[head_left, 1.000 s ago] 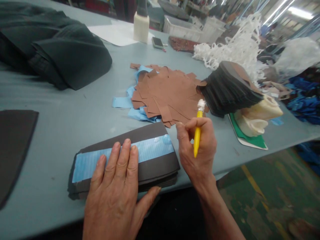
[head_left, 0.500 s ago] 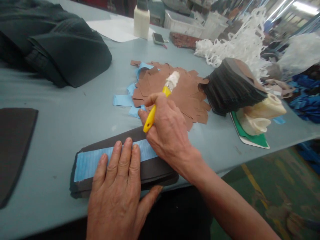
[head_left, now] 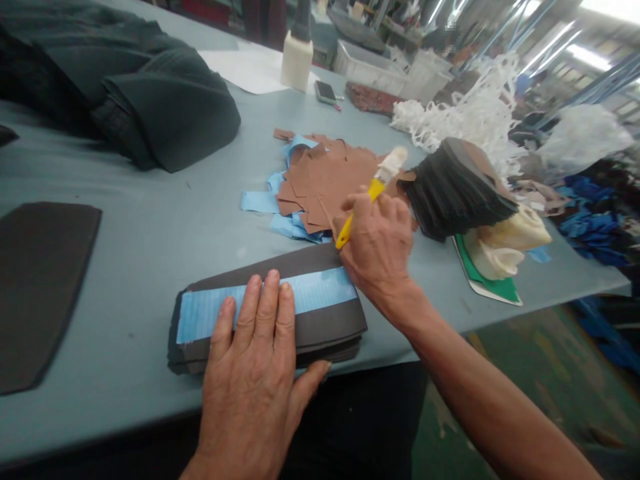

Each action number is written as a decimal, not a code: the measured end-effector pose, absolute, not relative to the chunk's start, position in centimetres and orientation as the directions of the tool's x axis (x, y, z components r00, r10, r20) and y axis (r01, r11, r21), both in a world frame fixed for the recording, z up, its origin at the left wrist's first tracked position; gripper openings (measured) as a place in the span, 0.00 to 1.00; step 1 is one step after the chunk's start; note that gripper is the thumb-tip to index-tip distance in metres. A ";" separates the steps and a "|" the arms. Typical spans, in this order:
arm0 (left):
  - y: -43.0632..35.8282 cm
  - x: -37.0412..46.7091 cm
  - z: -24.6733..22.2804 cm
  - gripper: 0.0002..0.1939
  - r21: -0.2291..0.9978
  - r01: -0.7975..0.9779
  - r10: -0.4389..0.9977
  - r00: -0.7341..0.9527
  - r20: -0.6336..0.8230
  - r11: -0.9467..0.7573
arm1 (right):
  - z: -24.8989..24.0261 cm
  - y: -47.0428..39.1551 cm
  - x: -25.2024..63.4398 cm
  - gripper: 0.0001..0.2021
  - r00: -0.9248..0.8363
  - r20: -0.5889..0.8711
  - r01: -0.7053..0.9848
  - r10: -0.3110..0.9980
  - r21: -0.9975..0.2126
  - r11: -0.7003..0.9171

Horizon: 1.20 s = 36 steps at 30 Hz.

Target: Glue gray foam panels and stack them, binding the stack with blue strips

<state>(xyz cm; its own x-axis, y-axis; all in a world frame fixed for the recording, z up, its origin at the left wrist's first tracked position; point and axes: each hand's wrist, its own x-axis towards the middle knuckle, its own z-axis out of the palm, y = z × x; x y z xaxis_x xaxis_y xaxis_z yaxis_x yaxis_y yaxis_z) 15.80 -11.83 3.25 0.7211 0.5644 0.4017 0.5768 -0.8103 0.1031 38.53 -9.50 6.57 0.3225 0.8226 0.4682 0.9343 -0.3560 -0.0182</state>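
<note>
My left hand (head_left: 255,360) lies flat, fingers out, on a blue strip (head_left: 320,290) that runs along the top of a stack of dark cut pieces (head_left: 330,323). A yellow-handled brush (head_left: 373,193) is held in my right hand (head_left: 385,237), its bristles coated white and pointing up and away. That hand is above the table, just beyond the right end of the stack. Behind it spreads a heap of brown cut pieces (head_left: 320,177), with several blue strips (head_left: 260,201) poking out at its left side.
Right of the heap leans a stack of dark pieces (head_left: 450,190), beside a cream roll (head_left: 500,257) on a green pad (head_left: 505,290). Dark folded fabric (head_left: 175,113) lies at the back left, a flat dark piece (head_left: 45,287) at the left. A bottle (head_left: 297,63) and phone (head_left: 326,92) stand farther back.
My right hand has moved right with the brush, uncovering the right end of the blue strip. My left hand still presses on the stack. The whole view has shifted somewhat.
</note>
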 end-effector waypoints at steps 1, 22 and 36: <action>-11.8 15.8 3.2 0.38 0.098 0.578 0.564 0.722 0.401 -0.810 | 7.1 -10.2 39.3 0.10 0.337 0.507 0.920 0.793 0.004 -0.393; -11.0 14.7 2.9 0.46 -0.011 0.522 0.486 0.800 0.353 -0.853 | 4.8 -15.7 40.4 0.08 0.517 0.572 0.748 0.637 -0.664 -0.011; -11.0 14.2 2.7 0.47 0.015 0.519 0.490 0.797 0.353 -0.855 | 5.4 -10.1 40.7 0.04 0.332 0.530 0.830 0.780 -0.557 0.025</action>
